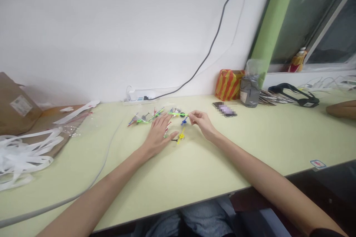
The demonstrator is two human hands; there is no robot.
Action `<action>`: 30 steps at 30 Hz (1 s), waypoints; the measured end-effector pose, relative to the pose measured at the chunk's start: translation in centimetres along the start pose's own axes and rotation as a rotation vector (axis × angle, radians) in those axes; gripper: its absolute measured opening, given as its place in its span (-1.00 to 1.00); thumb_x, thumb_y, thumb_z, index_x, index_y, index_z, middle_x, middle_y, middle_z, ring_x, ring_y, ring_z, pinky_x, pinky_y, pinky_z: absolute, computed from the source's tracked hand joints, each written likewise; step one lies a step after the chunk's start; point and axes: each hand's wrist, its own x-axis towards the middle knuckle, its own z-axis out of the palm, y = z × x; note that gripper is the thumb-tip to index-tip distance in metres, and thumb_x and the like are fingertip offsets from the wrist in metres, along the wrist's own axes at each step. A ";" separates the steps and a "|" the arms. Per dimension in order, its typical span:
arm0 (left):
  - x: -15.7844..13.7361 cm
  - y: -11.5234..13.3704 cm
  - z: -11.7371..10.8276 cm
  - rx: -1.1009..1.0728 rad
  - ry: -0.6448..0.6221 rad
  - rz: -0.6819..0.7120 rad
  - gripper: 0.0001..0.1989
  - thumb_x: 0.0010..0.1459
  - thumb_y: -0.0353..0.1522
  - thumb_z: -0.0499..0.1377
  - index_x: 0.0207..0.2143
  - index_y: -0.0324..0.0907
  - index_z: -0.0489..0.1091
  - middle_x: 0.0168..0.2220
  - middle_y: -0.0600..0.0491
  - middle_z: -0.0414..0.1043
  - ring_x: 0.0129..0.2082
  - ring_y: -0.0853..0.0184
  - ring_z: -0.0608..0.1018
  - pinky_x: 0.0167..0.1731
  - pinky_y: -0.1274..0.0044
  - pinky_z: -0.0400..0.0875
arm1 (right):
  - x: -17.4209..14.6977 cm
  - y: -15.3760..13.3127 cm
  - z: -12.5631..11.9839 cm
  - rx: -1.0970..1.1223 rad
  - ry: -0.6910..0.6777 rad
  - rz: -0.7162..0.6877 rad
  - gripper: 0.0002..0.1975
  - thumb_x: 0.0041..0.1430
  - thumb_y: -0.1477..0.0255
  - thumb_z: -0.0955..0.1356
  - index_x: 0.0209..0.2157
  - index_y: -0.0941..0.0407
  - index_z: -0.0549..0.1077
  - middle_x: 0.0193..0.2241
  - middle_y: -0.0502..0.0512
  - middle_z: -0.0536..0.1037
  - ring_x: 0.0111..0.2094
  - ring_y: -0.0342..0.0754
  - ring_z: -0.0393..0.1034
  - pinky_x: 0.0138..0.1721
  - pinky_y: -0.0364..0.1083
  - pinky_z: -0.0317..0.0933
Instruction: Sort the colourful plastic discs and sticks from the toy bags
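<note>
My right hand (pixel 202 123) pinches the end of a thin bright green plastic piece (pixel 178 114) with a round dark part along it. My left hand (pixel 160 135) lies low over the table, palm down with fingers stretched out, among small coloured plastic parts. Just under the green piece is a small blue part (pixel 184 121). A yellow part (pixel 181 136) and a short black part (pixel 174 140) lie near my left thumb. More green, red and grey parts (pixel 140 119) are heaped left of my left fingers; some are hidden by that hand.
A power strip (pixel 140 95) with a black cable stands at the wall. Right of it are a phone (pixel 224 109), a red-yellow striped bag (pixel 228 84), a grey pouch (pixel 249 92) and a black headband (pixel 294 94). White strips (pixel 25 155) and a cardboard box (pixel 16 105) lie left. Another person's arm (pixel 342 110) rests far right.
</note>
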 end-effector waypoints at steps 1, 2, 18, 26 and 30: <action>0.0 0.2 0.0 -0.014 0.023 0.011 -0.49 0.30 -0.13 0.09 0.23 -0.09 0.18 0.24 -0.07 0.26 0.32 0.11 0.19 0.27 0.22 0.08 | -0.3 -0.1 0.5 0.036 -0.088 0.026 -0.65 0.05 0.12 0.43 -0.43 0.15 0.44 -0.54 -0.01 0.42 -0.50 -0.15 0.27 -0.37 -0.12 0.20; 0.1 0.4 0.0 -0.033 0.048 0.023 -0.57 0.32 -0.16 0.08 0.17 -0.09 0.23 0.19 -0.06 0.32 0.29 0.13 0.23 0.25 0.24 0.11 | -0.6 -0.2 1.0 0.051 -0.180 0.038 -0.63 0.04 0.11 0.44 -0.43 0.16 0.45 -0.53 0.01 0.44 -0.50 -0.15 0.28 -0.37 -0.12 0.21; -0.2 2.3 -0.9 0.106 -0.097 0.050 -0.76 0.29 -0.33 0.09 -0.47 -0.15 0.26 -0.48 0.04 0.36 -0.31 0.20 0.38 -0.30 0.41 0.27 | -3.8 -3.7 3.5 -0.239 -0.453 -0.233 -0.83 0.27 0.31 0.31 -0.31 0.08 0.24 -0.42 -0.03 0.39 -0.39 -0.12 0.29 -0.32 -0.12 0.18; -0.2 2.4 -0.8 0.089 -0.091 0.034 -0.75 0.26 -0.31 0.15 -0.49 -0.15 0.26 -0.51 0.06 0.31 -0.36 0.23 0.38 -0.33 0.44 0.23 | -3.6 -4.2 3.3 -0.254 -0.460 -0.185 -0.92 0.17 0.45 0.32 -0.31 0.11 0.28 -0.47 -0.06 0.37 -0.44 -0.15 0.27 -0.34 -0.13 0.18; -0.2 2.1 -1.2 0.034 -0.142 0.106 -0.74 0.33 -0.28 0.04 -0.44 -0.16 0.30 -0.46 0.05 0.33 -0.35 0.24 0.38 -0.31 0.44 0.23 | -3.3 -4.1 2.8 -0.088 -0.571 -0.137 -0.79 0.19 0.31 0.39 -0.33 0.12 0.30 -0.44 -0.03 0.39 -0.41 -0.14 0.31 -0.31 -0.12 0.21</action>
